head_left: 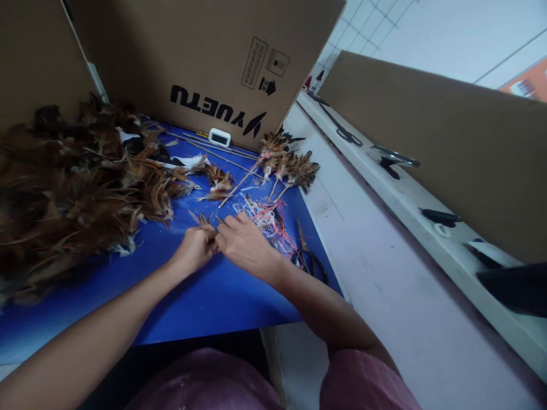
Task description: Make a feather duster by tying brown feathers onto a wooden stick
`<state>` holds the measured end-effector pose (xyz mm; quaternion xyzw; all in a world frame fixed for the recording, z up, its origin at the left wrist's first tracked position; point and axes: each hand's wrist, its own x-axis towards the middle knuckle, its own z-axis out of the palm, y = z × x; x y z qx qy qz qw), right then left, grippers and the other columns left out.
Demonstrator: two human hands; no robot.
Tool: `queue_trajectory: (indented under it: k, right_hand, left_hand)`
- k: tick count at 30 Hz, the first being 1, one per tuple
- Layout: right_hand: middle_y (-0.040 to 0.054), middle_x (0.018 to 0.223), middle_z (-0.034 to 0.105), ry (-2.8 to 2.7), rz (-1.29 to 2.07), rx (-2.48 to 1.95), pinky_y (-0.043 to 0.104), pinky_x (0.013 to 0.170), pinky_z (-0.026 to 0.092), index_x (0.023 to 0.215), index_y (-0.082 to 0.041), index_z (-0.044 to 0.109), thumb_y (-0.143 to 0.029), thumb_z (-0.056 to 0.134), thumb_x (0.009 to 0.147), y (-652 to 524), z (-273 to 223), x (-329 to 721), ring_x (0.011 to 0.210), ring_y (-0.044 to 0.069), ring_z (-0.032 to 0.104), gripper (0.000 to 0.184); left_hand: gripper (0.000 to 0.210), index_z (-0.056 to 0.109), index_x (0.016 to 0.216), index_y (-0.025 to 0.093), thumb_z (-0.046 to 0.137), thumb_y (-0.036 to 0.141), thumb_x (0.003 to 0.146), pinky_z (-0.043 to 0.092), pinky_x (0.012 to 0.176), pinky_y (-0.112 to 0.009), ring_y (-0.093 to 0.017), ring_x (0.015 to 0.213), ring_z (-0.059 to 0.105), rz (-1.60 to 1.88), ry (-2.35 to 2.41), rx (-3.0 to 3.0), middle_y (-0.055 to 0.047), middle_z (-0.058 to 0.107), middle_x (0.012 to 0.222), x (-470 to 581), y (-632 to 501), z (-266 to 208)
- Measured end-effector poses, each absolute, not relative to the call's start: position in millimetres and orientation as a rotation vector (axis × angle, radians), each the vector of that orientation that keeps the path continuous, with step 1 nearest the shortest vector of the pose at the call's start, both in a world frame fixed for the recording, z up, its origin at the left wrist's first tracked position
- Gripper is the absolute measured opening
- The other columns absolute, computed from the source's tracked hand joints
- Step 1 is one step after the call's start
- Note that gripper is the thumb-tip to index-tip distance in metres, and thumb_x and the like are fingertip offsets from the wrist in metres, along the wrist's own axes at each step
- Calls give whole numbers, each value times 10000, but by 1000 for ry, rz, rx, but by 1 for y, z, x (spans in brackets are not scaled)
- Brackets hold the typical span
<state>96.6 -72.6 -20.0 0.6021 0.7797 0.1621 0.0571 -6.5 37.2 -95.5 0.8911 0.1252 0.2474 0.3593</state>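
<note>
My left hand point(198, 246) and my right hand point(243, 242) meet over the blue table point(213, 302), fingers pinched close together. Several small brown feathers point(204, 218) stick up from between them; the quill ends are hidden by the fingers. Left of the hands lies a large heap of brown feathers point(81, 193), partly blurred. Beyond my right hand is a tangle of white and pink string point(273, 219). Several feather bunches tied on thin sticks point(286, 165) rest behind it. Black-handled scissors point(308, 253) lie to the right, partly covered by my right forearm.
A big cardboard box point(192, 57) stands at the back, with a small white digital display point(219, 137) before it and thin sticks point(213, 149) alongside. On the right, a ledge point(410, 188) carries another pair of scissors point(348, 135) and dark tools.
</note>
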Motion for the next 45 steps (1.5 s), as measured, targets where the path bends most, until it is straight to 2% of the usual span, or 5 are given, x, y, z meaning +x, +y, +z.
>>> queue_trajectory:
  k: [5, 11, 15, 27, 45]
  right_hand:
    - [69, 846, 630, 2426, 68, 1993, 338, 763, 362, 781, -140, 634, -163, 545, 877, -54, -14, 123, 885, 196, 514, 133]
    - [-16, 723, 613, 2376, -1554, 2208, 227, 659, 401, 780, -139, 625, -186, 578, 801, -42, -34, 168, 668, 97, 527, 70]
    - [-27, 659, 573, 2210, -2105, 2586, 235, 629, 405, 755, -138, 599, -317, 644, 742, -52, -59, 163, 604, 90, 499, 185]
    - [-28, 648, 577, 2061, -1876, 3443, 236, 589, 413, 737, -170, 606, -354, 675, 718, -63, -91, 122, 575, 83, 493, 198]
    - [-21, 676, 639, 1941, -2173, 3527, 239, 635, 440, 714, -170, 654, -308, 749, 656, -60, -98, 117, 590, 80, 535, 177]
  left_hand:
    - [209, 656, 590, 174, 576, 169, 783, 438, 584, -239, -138, 581, 591, 566, 208, 2157, -34, 647, 610, -7, 39, -91]
    - [174, 703, 623, 170, 679, 294, 742, 488, 627, -251, -136, 602, 623, 387, 240, 1747, -35, 675, 641, -7, 43, -86]
    - [224, 704, 684, 133, 786, 334, 628, 509, 594, -261, -127, 553, 609, 373, 440, 1294, -40, 667, 621, -6, 42, -87]
    - [259, 641, 712, 131, 811, 300, 614, 436, 470, -176, -55, 471, 523, 310, 547, 960, -6, 636, 626, -3, 38, -91]
    - [191, 608, 697, 109, 755, 231, 685, 295, 354, -134, -24, 402, 403, 217, 502, 843, 21, 511, 571, -2, 42, -92]
